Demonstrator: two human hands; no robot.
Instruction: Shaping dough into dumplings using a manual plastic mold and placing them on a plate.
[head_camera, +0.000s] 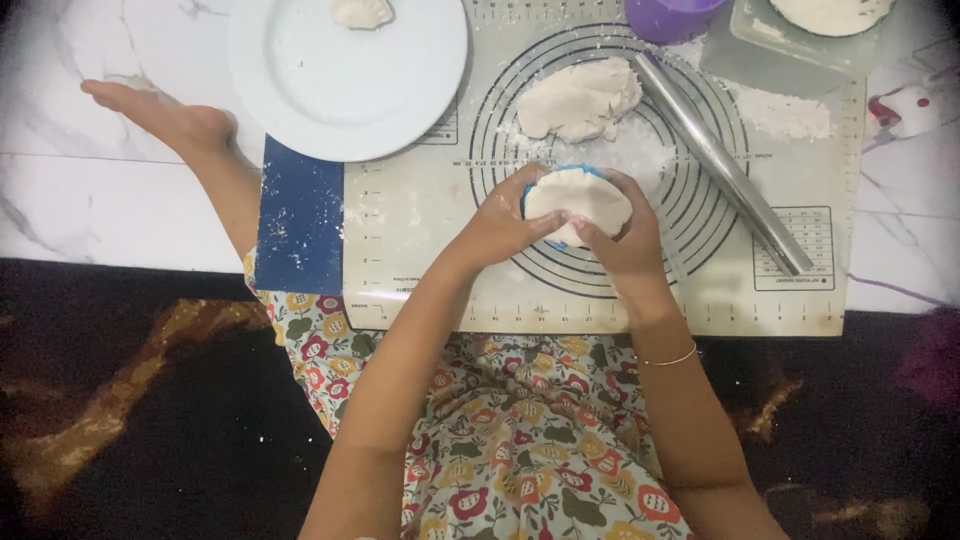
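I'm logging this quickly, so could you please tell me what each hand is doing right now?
Left hand: closed on the dough round over a blue mould.
Right hand: closed on the same dough round.

You wear a floral dress (520, 440) patterned with red and yellow blooms on cream. Your arms are bare. A thin gold bangle (672, 358) circles your right wrist.

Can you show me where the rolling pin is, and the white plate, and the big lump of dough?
rolling pin (722, 160): head view, middle of its shiny metal barrel.
white plate (340, 80): head view, bare centre of the plate.
big lump of dough (580, 98): head view, middle of its top surface.
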